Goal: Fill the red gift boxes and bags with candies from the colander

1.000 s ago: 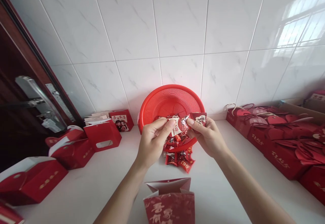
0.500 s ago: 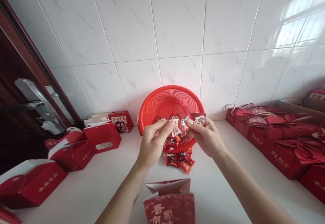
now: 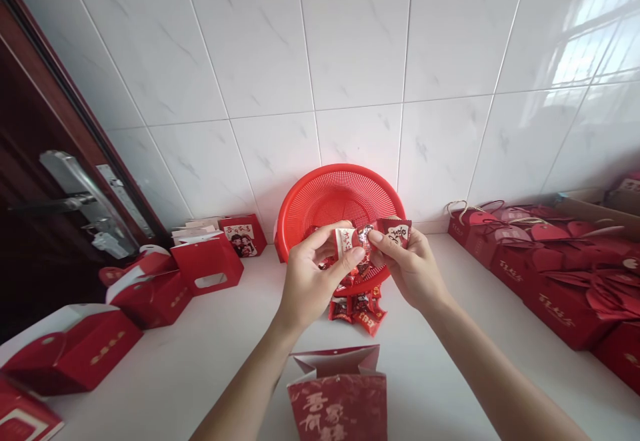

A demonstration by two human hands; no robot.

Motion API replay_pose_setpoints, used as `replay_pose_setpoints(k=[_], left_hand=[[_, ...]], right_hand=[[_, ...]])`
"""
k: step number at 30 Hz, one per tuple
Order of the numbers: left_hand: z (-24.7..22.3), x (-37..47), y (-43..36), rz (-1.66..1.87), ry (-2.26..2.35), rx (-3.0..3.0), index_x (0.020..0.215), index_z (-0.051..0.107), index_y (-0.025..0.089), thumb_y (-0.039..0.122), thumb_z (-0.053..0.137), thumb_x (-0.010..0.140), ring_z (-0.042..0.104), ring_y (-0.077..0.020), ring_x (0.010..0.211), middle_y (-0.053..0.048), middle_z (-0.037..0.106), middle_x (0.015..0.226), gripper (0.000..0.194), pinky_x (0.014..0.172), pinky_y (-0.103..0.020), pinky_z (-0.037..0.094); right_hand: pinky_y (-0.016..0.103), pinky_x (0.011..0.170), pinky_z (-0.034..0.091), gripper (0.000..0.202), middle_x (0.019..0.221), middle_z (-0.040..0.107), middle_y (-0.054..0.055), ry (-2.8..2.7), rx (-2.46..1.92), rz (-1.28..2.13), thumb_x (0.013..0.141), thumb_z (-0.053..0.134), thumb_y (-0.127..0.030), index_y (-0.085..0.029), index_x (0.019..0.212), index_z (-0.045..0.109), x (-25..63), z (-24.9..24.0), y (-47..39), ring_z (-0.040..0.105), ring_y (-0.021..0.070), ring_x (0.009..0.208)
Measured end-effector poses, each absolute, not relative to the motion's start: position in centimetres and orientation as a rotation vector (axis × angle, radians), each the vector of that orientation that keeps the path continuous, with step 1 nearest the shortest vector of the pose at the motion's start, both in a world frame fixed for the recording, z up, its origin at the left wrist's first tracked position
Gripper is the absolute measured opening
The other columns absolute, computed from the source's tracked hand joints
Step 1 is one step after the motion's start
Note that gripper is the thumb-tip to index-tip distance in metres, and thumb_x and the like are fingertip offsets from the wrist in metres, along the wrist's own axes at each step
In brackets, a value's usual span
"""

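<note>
My left hand [image 3: 313,277] is closed, its thumb and fingers around a white-and-red wrapped candy [image 3: 345,239]. A dark red wrapped candy [image 3: 399,230] with white lettering is pinched in my right hand [image 3: 415,269]. Between the two hands a patterned red candy [image 3: 366,235] shows, touching my right thumb; which hand bears it I cannot tell. Both hands are raised in front of a red plastic colander [image 3: 340,173], tilted toward me with wrapped candies inside. More red candies [image 3: 367,321] lie on the counter below its rim. Nearer me stands an open-topped red paper gift box [image 3: 340,404].
Several red gift boxes [image 3: 70,354] stand along the left, beside a dark door with a metal handle [image 3: 75,174]. A red card box with a printed couple [image 3: 245,237] leans near the tiled wall. Closed red boxes [image 3: 540,294] with handles crowd the right side of the counter.
My left fingers have opened out slightly around the white-and-red candy, turning it more upright. My right hand has shifted a little with the dark red candy. The whole view has moved slightly.
</note>
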State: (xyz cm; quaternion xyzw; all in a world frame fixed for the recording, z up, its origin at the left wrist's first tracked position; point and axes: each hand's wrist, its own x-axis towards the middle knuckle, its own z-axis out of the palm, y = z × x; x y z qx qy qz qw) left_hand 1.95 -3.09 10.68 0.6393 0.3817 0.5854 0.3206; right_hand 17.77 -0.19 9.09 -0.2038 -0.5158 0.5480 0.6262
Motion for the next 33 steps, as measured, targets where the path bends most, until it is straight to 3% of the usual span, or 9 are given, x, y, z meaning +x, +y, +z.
replay_pose_setpoints(k=[8, 16, 23, 27, 30, 33], left_hand=[[10.5, 1.7, -3.1, 1.533, 0.996, 1.786, 0.126, 0.068, 0.022, 0.032, 0.080, 0.081, 0.071, -0.0240, 0.107, -0.007, 0.075, 0.118, 0.048, 0.093, -0.033, 0.059], [11.3, 1.3, -3.1, 1.459, 0.922, 1.633, 0.117, 0.072, 0.017, 0.030, 0.066, 0.085, 0.071, -0.0250, 0.103, -0.008, 0.077, 0.106, 0.036, 0.090, -0.034, 0.058], [11.3, 1.3, -3.1, 1.439, 0.958, 1.597, 0.116, 0.073, 0.018, 0.028, 0.069, 0.082, 0.071, -0.0241, 0.101, -0.007, 0.077, 0.106, 0.036, 0.090, -0.033, 0.058], [11.1, 1.2, -2.9, 1.445, 0.957, 1.620, 0.118, 0.071, 0.019, 0.035, 0.074, 0.082, 0.072, -0.0238, 0.101, -0.008, 0.076, 0.110, 0.039, 0.088, -0.033, 0.058], [11.1, 1.0, -2.5, 1.386, 0.895, 1.563, 0.124, 0.069, 0.019, 0.049, 0.073, 0.085, 0.073, -0.0242, 0.094, -0.010, 0.076, 0.109, 0.049, 0.087, -0.037, 0.060], [11.3, 0.6, -2.3, 1.342, 0.810, 1.486, 0.119, 0.071, 0.018, 0.053, 0.073, 0.084, 0.073, -0.0245, 0.092, -0.010, 0.076, 0.105, 0.049, 0.089, -0.040, 0.060]], right_hand=[[0.027, 0.058, 0.035, 0.035, 0.057, 0.051, -0.004, -1.188, -0.461, 1.253, 0.081, 0.082, -0.038, -0.019, 0.063, 0.057, 17.8, 9.1, -0.2, 0.043, 0.0105, 0.055], [0.028, 0.059, 0.038, 0.039, 0.056, 0.052, -0.003, -1.192, -0.521, 1.229, 0.077, 0.083, -0.043, -0.019, 0.061, 0.057, 17.8, 9.3, 0.0, 0.045, 0.0120, 0.056], [0.028, 0.058, 0.038, 0.038, 0.056, 0.052, -0.002, -1.205, -0.544, 1.197, 0.078, 0.082, -0.044, -0.019, 0.062, 0.059, 17.8, 9.0, 0.1, 0.045, 0.0122, 0.056], [0.029, 0.057, 0.038, 0.039, 0.056, 0.052, -0.002, -1.222, -0.546, 1.160, 0.080, 0.081, -0.044, -0.019, 0.061, 0.058, 17.8, 8.9, 0.1, 0.046, 0.0122, 0.055], [0.029, 0.058, 0.042, 0.024, 0.061, 0.058, -0.002, -1.296, -0.499, 0.990, 0.083, 0.079, -0.037, -0.021, 0.071, 0.066, 17.9, 9.1, -0.1, 0.050, 0.0132, 0.058], [0.033, 0.069, 0.051, 0.004, 0.081, 0.069, 0.002, -1.459, -0.407, 0.620, 0.084, 0.076, -0.022, -0.024, 0.085, 0.073, 18.1, 9.5, -0.8, 0.063, 0.0188, 0.076]])
